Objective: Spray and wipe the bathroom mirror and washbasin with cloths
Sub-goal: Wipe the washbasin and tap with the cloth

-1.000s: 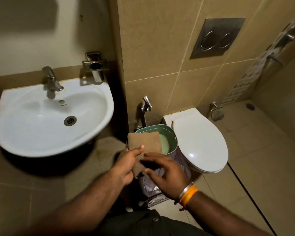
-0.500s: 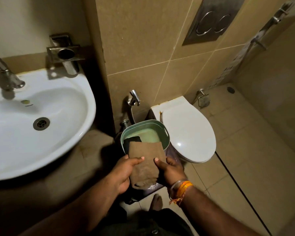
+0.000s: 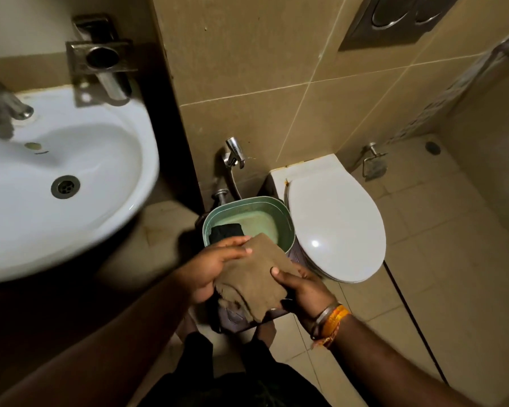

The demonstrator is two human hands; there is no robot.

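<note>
Tiled floor (image 3: 423,289) carries the green-rimmed bin (image 3: 288,227).

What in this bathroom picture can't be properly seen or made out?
All from the head view:
- Bathroom mirror: not in the picture at all.
- Steel basin tap: blurred, cut by the left edge.
- Steel flush plate: cut by the top edge.
- Black item in the green tin bucket: partly covered by the left hand and folded brown cloth.
- Right hand: fingers hidden under the cloth.
- Spray bottle: none visible.
</note>
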